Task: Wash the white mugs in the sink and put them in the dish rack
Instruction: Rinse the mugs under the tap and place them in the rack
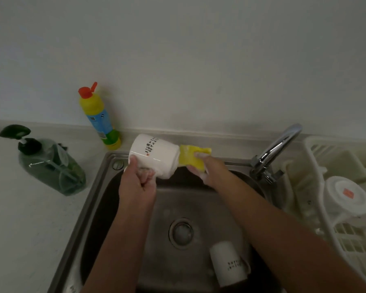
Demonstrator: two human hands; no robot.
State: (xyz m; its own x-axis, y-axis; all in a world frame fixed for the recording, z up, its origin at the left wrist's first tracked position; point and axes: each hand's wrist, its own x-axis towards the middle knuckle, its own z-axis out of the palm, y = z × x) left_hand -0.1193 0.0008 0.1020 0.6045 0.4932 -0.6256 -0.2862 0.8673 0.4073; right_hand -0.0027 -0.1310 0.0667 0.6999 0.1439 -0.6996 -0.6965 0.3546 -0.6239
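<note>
Clasped in my left grip (138, 182), the white ceramic mug with black lettering (154, 157) is held sideways above the stainless steel sink (188, 199); my right grip (207, 169) pinches a yellow sponge (193, 158) against its end. 1 more white mug (228, 264) lies in the basin.

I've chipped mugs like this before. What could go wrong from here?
The left hand looks soapy where it grips the tilted mug above the sink, so it might slip. If dropped, it could strike the second mug lying in that sink. The right hand pushing the sponge against the mug adds sideways force to that grip.
</note>
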